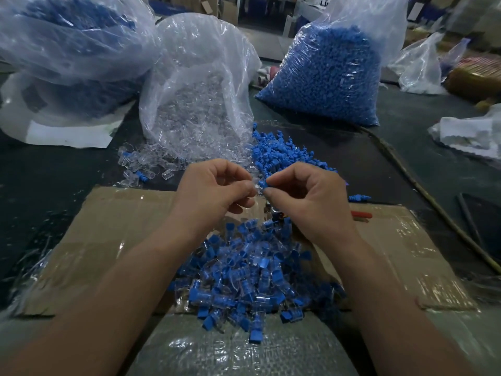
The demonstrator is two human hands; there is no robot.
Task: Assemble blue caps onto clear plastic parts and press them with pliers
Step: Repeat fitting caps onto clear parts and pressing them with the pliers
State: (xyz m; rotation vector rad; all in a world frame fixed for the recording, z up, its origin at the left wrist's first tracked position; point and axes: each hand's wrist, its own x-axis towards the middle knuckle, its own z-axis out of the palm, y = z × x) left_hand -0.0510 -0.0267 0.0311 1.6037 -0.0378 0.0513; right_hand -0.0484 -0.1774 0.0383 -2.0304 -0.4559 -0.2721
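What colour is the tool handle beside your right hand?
The tool handle is red, per the head view.

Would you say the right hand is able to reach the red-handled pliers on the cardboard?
Probably yes: the red-handled pliers lie close beside the right hand, handle uncovered, though it pinches a blue plastic cap.

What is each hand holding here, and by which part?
The left hand pinches a clear plastic part between thumb and fingertips; the right hand pinches a blue cap likewise. Which end of each is too small to tell.
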